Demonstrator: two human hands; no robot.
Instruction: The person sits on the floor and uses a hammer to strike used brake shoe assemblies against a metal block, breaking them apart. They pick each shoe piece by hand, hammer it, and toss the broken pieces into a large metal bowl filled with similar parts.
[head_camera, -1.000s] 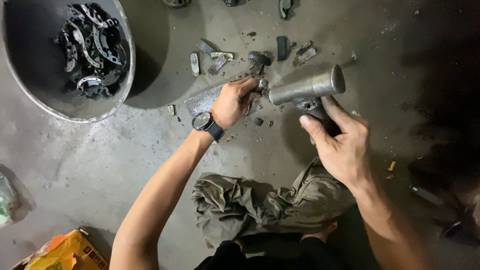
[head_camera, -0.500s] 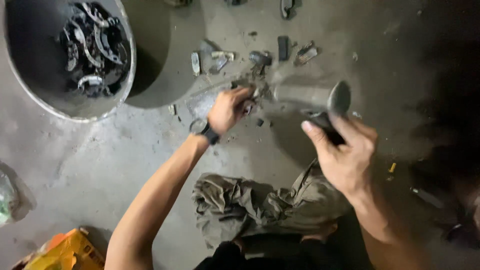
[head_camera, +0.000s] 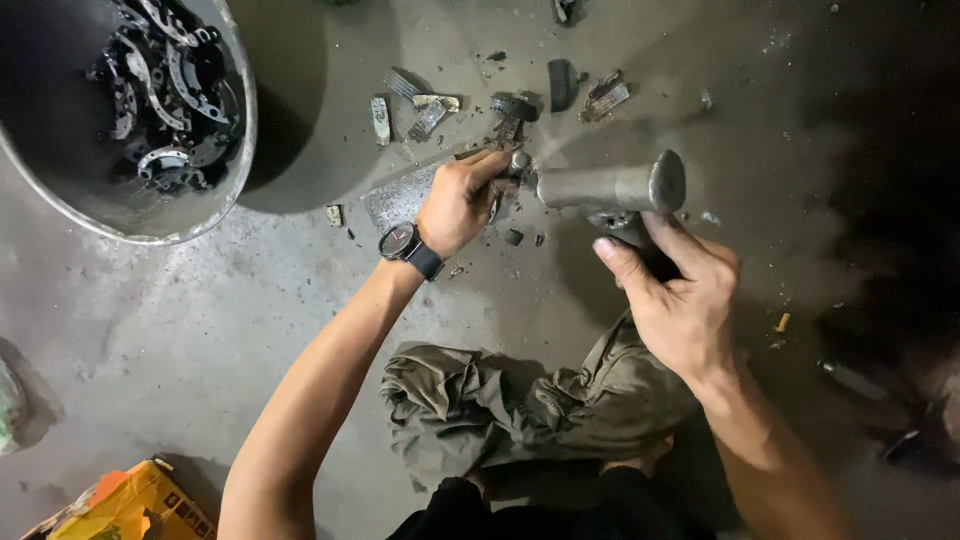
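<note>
My left hand (head_camera: 462, 200), with a black wristwatch (head_camera: 402, 243) on the wrist, holds a small dark metal piece (head_camera: 508, 170) down on a flat grey metal block (head_camera: 400, 195) on the concrete floor. My right hand (head_camera: 675, 295) grips the handle of a heavy grey hammer (head_camera: 610, 187), whose cylindrical head lies level with its face touching the small piece by my left fingers. The handle is mostly hidden in my fist.
A large metal bucket (head_camera: 232, 110) at the upper left holds several curved metal scraps. Broken metal bits (head_camera: 430, 110) are scattered on the floor beyond the block. An olive cloth (head_camera: 520, 400) lies near my knees. A yellow-orange box (head_camera: 130, 505) sits at the lower left.
The hammer was raised and blurred half a second ago; now its head is down against the piece held by my left hand. My left hand stays on the block.
</note>
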